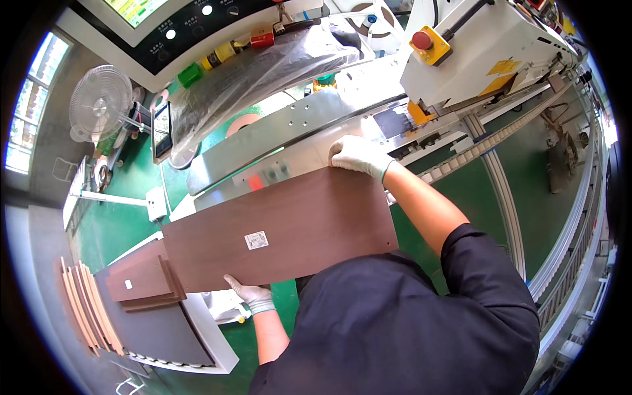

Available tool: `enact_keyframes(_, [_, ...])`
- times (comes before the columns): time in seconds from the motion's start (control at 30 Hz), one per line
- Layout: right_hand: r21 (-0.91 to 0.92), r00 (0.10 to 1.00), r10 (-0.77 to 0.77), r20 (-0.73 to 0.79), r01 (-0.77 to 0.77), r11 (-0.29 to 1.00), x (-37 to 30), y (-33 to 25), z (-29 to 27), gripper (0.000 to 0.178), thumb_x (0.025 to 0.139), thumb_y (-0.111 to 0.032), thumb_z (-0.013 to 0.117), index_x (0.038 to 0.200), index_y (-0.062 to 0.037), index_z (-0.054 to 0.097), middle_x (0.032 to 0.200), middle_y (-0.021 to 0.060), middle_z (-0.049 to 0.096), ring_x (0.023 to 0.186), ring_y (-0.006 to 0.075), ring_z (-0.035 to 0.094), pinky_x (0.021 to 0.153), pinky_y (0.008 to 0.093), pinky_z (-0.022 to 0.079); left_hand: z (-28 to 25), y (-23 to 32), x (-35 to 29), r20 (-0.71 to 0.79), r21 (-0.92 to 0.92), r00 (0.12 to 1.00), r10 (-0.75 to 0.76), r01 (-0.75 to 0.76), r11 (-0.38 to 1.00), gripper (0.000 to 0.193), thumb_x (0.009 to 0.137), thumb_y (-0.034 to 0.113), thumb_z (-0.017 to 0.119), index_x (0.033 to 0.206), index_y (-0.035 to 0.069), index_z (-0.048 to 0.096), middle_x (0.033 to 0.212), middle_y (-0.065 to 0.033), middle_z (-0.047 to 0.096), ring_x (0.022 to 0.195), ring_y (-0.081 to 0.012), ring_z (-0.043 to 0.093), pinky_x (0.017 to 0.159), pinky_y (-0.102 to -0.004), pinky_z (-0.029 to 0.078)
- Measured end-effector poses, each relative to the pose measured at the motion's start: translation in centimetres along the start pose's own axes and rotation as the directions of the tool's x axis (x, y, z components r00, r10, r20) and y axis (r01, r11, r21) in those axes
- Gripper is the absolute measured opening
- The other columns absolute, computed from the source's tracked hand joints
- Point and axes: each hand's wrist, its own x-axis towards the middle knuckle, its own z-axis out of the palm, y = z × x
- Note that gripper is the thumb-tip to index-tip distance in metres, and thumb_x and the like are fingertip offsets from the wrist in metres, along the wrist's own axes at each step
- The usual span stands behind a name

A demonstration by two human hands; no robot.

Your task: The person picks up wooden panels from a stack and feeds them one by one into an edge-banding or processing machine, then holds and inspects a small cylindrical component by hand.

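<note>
A long, rectangular, reddish-brown panel (316, 220), bearing a white label (257, 240) near its middle, is lying between the metal machine bed (266, 155) on the far side and the person's body (408, 322). The gloved right hand (359, 157) is gripping its far edge, rightward; the gloved left hand (251, 295) is clasping its near edge, leftward.
</note>
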Motion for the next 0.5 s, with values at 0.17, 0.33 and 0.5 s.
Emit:
enact_keyframes(0.17, [0.090,0.985,-0.039,0.169,0.023,0.996,1.6,0.4,-1.9,0.024,0.083,-0.022,0.066,0.096,-0.0080,0.081,0.088,0.0073,0.077,0.082,0.0182,0.069,0.076,0.0328,0.054,0.6,-0.2,-0.3,-0.026,0.025,1.000,-0.002,0.003,1.000,0.078,0.098,0.074,0.045,0.150,0.016,0.050,0.149,-0.0067,0.054,0.133,-0.0302,0.054,0.108,-0.0469,0.048])
enact_keyframes(0.33, [0.016,0.939,-0.067,0.337,0.066,0.998,4.1,2.4,-2.3,0.028,0.083,-0.025,0.062,0.099,-0.0100,0.081,0.092,0.0080,0.077,0.087,0.0196,0.070,0.080,0.0325,0.054,0.8,-0.1,0.1,0.002,0.025,1.000,0.005,-0.005,1.000,0.079,0.098,0.074,0.046,0.151,0.016,0.048,0.151,-0.0068,0.052,0.136,-0.0295,0.051,0.111,-0.0465,0.046])
enact_keyframes(0.5, [-0.168,0.952,-0.134,0.274,0.185,0.968,3.5,1.0,-2.2,0.026,0.088,-0.025,0.062,0.100,-0.0110,0.079,0.095,0.0081,0.076,0.093,0.0228,0.069,0.085,0.0330,0.052,0.9,0.5,0.0,-0.011,0.026,1.000,-0.001,0.001,1.000,0.075,0.099,0.071,0.048,0.149,0.016,0.051,0.148,-0.0069,0.054,0.133,-0.0294,0.053,0.110,-0.0462,0.046])
